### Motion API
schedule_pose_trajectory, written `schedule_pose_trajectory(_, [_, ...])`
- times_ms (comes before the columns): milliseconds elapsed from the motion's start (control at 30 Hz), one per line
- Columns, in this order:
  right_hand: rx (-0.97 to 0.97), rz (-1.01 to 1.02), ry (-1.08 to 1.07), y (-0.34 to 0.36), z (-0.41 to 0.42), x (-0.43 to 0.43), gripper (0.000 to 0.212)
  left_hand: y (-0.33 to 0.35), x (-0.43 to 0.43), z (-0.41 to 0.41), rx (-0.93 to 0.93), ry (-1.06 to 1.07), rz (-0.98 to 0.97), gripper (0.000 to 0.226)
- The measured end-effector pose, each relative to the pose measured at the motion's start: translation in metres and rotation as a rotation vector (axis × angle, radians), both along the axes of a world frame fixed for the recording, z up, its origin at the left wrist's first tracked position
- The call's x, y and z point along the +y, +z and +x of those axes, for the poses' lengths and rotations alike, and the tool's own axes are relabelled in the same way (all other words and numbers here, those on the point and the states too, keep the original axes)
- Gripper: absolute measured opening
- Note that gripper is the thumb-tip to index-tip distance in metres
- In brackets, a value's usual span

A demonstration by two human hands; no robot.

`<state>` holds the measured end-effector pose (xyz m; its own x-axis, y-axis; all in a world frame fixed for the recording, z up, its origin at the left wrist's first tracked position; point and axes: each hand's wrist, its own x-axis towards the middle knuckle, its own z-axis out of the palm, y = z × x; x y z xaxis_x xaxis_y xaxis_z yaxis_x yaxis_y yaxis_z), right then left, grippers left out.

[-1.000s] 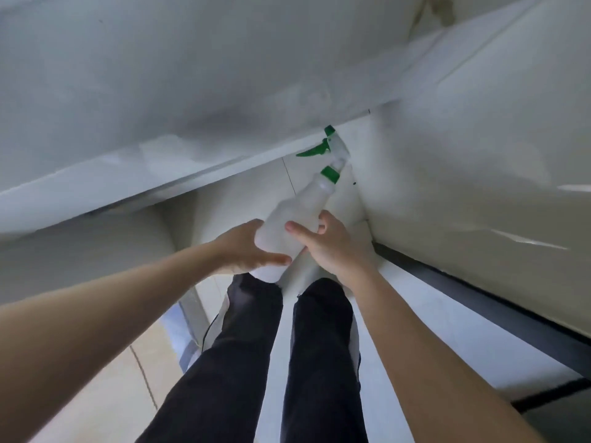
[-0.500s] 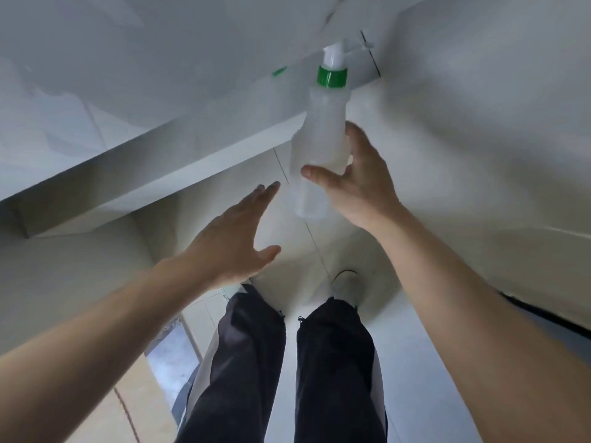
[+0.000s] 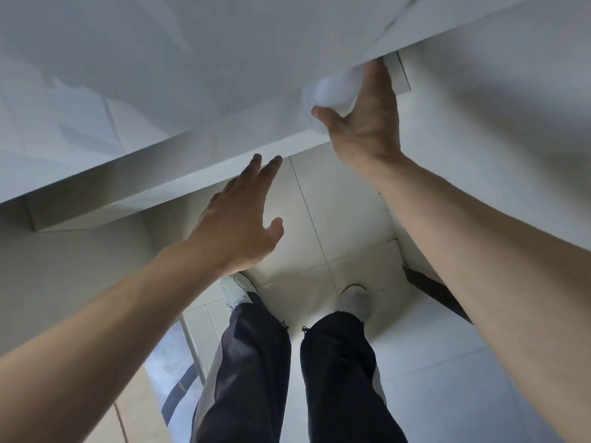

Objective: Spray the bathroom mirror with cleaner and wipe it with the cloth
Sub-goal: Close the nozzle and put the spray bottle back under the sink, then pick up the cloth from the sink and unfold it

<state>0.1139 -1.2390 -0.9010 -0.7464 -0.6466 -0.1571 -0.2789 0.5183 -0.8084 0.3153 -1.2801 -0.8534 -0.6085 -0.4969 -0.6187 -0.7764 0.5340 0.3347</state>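
Head view, item one: right hand (image 3: 367, 123). Condition?
— Raised to the front edge of a white ledge (image 3: 160, 177). Thumb and fingers (image 3: 376, 71) are curled round a bottle (image 3: 335, 89), thumb on the near side, fingers on the far side.

Item two: bottle. Location and condition?
— In the right hand's grip, up against the ledge, at upper right of the picture. Translucent white body, blurred. Only the lower body shows. The top is hidden by the ledge, so its head and nozzle cannot be told.

Item three: left hand (image 3: 236, 225)?
— Holds nothing. Fingers (image 3: 267, 166) straight and close together, thumb spread to the side, back of the hand toward the camera. The fingertips overlap the ledge's lower face in the picture; whether they touch it cannot be told. The hand is well apart from the bottle, lower and to its left.

Item four: lower half?
— Two legs in dark trousers (image 3: 249, 362) with a pale side stripe. Pale shoes (image 3: 355, 298) on a pale tiled floor (image 3: 307, 292). One dark strip (image 3: 435, 289) right of the right shoe, partly behind the right forearm. One blue-grey patch (image 3: 169, 356) at lower left beside the left leg; what it is cannot be told.
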Motion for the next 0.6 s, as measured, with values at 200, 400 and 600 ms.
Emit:
schedule_pose_trajectory(200, [-0.274, -0.005, 0.008, -0.006, 0.011, -0.003, 0.104, 0.007, -0.005, 0.010, -0.025, -0.005, -0.044, 0.083])
schedule_pose_trajectory(400, [-0.171, 0.182, 0.078, -0.010, 0.051, 0.054, 0.042, 0.021, 0.006, 0.017, -0.021, -0.013, -0.031, 0.084])
schedule_pose_trajectory(600, [-0.159, 0.164, 0.045, 0.039, 0.081, 0.105, 0.007, 0.052, 0.026, 0.030, 0.260, 0.156, -0.177, 0.042])
